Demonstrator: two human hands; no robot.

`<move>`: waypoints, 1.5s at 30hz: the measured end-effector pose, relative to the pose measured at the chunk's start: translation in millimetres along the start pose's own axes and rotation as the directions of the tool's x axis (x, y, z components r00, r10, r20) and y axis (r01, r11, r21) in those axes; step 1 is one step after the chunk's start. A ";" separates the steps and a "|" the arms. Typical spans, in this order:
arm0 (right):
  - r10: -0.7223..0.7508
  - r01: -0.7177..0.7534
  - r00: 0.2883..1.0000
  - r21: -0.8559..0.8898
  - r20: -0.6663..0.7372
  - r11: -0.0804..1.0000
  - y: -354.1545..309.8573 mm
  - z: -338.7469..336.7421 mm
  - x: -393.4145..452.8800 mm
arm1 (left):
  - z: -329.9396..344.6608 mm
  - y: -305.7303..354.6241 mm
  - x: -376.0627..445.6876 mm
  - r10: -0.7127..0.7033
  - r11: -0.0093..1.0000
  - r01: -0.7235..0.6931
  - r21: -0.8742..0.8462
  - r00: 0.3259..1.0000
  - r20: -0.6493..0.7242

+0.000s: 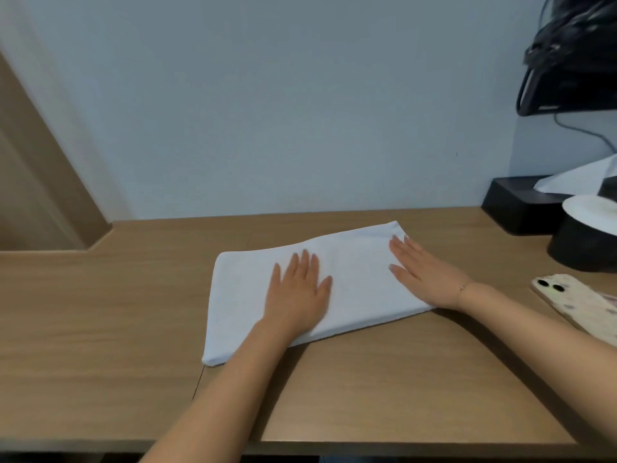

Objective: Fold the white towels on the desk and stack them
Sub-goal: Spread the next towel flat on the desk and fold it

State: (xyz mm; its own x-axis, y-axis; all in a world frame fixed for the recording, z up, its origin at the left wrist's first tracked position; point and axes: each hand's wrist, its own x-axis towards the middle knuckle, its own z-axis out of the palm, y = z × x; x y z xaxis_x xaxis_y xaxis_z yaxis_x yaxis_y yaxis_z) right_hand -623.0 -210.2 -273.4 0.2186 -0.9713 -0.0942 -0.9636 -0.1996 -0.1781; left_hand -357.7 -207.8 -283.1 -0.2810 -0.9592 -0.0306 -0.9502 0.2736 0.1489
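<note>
Your left hand [298,293] and right hand [421,269] press flat, fingers spread, on the towel [357,282]; it looks soft and limp, so pinch its short-edge corners.

You see a plain white folded cloth towel [350,282] on a light brown wood-grain desk [100,312], a cream phone case with muted blotches [581,304], and a matte black rectangular box [514,208]

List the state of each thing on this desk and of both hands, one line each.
White towel: folded, lying flat on the desk.
Left hand: open, palm pressing the towel.
Right hand: open, flat on the towel's right part.
Phone: lying camera side up.
</note>
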 end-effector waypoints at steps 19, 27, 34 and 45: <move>-0.035 0.037 0.999 -0.105 0.016 0.994 -3.4 1.3 43.1 | 10.4 3.5 2.2 -0.003 1.000 0.002 -0.008 1.000 -0.029; -0.092 0.029 0.982 0.345 0.167 0.938 -3.4 -29.9 -8.0 | -1.1 -23.5 -16.1 0.118 0.993 -0.118 -0.026 0.993 0.003; -0.103 0.100 0.994 0.133 0.021 0.986 -13.7 8.4 -61.9 | 1.6 -35.8 -35.7 0.105 0.994 -0.105 0.024 0.995 0.005; -0.165 0.172 0.984 0.106 -0.067 0.979 10.5 11.2 -26.8 | -19.9 -14.5 -63.6 0.268 0.946 -0.232 -0.224 0.953 0.142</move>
State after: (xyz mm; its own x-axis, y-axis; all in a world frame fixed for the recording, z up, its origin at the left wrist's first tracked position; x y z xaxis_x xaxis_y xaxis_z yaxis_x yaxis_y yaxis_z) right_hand -637.2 -184.8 -283.7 0.3639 -0.9314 0.0025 -0.8899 -0.3485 -0.2942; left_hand -323.3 -152.2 -263.7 -0.5411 -0.8308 -0.1300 -0.8039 0.4657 0.3698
